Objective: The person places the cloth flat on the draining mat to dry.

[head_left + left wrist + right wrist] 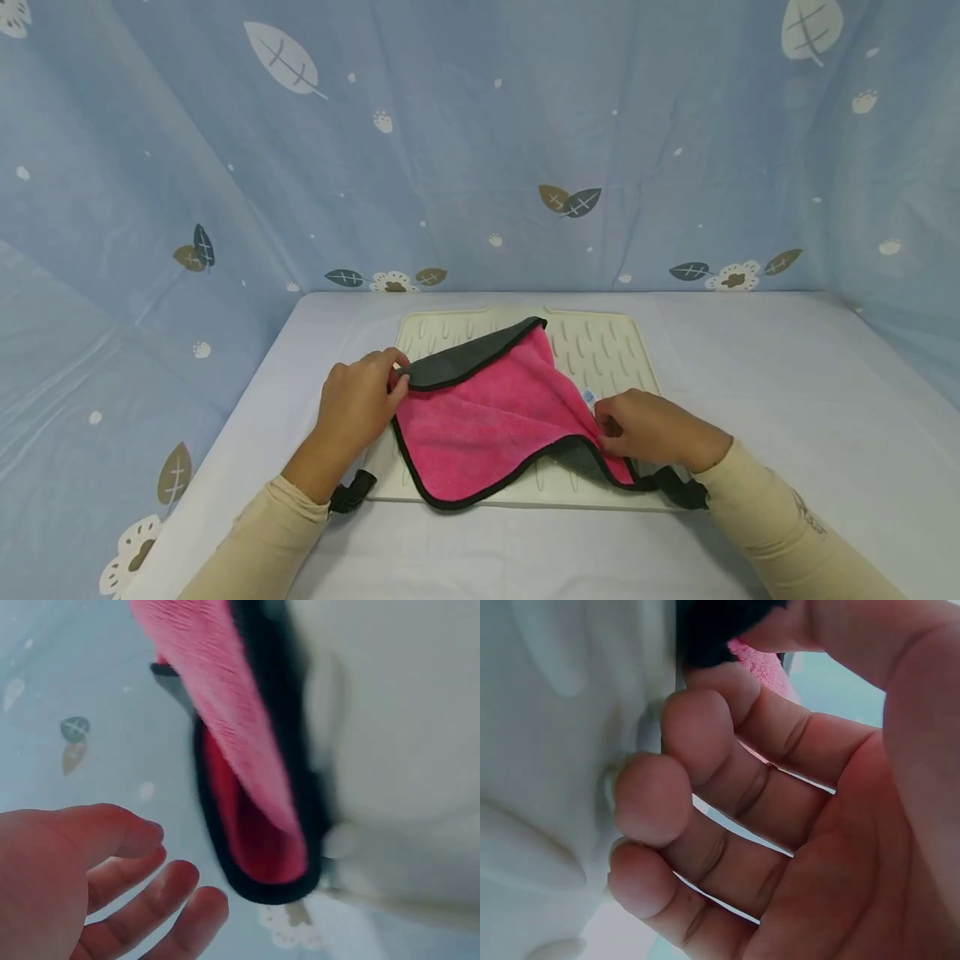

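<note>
A pink microfiber towel (pixel 480 425) with a grey reverse and black edging lies spread on a cream ridged drying mat (pixel 600 350). Its far edge is folded over, showing grey. My left hand (pixel 358 400) is at the towel's far left corner. In the left wrist view that hand (pixel 112 885) has its fingers loosely bent and apart, with a gap between them and the towel's edge (pixel 262 802). At the towel's right side, my right hand (pixel 648 429) pinches the edge; in the right wrist view black edging (pixel 720 634) sits between thumb and index finger.
Under the mat is a white-covered table (pixel 772 400). A blue patterned curtain (pixel 465 125) hangs behind it and along the sides. A small white label (pixel 588 397) shows at the towel's right edge. Black straps (pixel 352 492) are at both wrists.
</note>
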`<state>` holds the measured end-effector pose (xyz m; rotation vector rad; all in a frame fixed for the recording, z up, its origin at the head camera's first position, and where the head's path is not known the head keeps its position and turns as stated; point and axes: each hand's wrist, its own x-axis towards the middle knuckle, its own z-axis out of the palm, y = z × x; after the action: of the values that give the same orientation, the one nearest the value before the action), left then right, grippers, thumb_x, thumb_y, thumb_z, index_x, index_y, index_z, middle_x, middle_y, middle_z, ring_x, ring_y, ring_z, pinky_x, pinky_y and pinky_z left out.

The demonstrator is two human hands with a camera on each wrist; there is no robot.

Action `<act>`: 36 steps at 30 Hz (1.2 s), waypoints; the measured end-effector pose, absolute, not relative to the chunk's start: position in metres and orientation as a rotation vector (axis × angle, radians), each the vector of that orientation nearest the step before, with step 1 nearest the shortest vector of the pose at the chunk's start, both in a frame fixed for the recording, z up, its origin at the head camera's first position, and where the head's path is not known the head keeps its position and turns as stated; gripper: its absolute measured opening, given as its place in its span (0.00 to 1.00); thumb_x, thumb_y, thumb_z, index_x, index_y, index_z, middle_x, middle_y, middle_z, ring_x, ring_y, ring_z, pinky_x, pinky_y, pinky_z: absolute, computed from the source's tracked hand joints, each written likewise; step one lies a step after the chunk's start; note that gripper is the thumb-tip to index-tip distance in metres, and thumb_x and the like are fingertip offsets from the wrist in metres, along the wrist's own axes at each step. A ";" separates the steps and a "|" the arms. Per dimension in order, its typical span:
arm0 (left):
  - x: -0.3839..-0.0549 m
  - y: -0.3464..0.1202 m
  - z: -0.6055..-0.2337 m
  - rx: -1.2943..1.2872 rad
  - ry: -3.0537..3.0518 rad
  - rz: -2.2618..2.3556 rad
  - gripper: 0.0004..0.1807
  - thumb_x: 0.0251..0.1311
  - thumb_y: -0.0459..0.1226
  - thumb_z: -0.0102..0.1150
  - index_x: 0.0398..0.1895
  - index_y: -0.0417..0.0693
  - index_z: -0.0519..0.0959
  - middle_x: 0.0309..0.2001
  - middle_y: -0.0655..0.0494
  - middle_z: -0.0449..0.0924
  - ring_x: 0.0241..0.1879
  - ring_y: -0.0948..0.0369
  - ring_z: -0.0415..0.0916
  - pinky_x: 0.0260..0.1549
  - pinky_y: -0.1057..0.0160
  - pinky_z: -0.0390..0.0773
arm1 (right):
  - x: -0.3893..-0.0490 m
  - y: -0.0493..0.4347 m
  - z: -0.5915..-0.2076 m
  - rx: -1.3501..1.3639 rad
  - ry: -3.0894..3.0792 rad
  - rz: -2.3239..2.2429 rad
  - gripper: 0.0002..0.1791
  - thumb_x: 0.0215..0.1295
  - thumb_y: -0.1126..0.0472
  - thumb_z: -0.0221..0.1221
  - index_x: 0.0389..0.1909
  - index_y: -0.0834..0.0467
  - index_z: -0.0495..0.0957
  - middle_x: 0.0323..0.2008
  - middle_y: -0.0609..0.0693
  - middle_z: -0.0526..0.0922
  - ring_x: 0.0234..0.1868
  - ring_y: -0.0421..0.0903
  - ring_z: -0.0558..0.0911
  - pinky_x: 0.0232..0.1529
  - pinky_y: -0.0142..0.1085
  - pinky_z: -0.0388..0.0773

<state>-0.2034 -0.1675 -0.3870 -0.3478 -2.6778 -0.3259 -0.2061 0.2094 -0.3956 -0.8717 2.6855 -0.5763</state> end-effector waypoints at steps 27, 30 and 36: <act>-0.148 -0.117 -0.387 -1.136 -3.126 -0.323 0.17 0.46 0.54 0.77 0.36 0.68 0.80 0.40 0.71 0.74 0.47 0.66 0.72 0.48 0.47 0.73 | -0.259 0.185 -0.378 -0.855 3.024 -0.572 0.04 0.65 0.62 0.63 0.37 0.58 0.80 0.27 0.47 0.81 0.24 0.39 0.75 0.27 0.36 0.73; -0.146 -0.116 -0.388 -1.132 -3.119 -0.289 0.19 0.44 0.54 0.78 0.37 0.68 0.79 0.40 0.70 0.73 0.47 0.66 0.71 0.45 0.51 0.72 | -0.275 0.180 -0.379 -0.853 3.042 -0.615 0.06 0.65 0.63 0.63 0.40 0.60 0.81 0.28 0.49 0.83 0.25 0.41 0.77 0.29 0.38 0.75; -0.145 -0.116 -0.384 -1.142 -3.114 -0.258 0.19 0.43 0.50 0.80 0.36 0.67 0.78 0.39 0.70 0.72 0.47 0.66 0.70 0.47 0.50 0.73 | -0.302 0.176 -0.380 -0.718 2.955 -0.825 0.08 0.67 0.62 0.62 0.43 0.61 0.80 0.34 0.55 0.85 0.26 0.44 0.79 0.30 0.37 0.75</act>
<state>-0.1450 -0.1164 -0.3841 -1.1420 -3.1141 -0.2581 -0.3021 0.1764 -0.3798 -0.7178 2.9547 -0.8250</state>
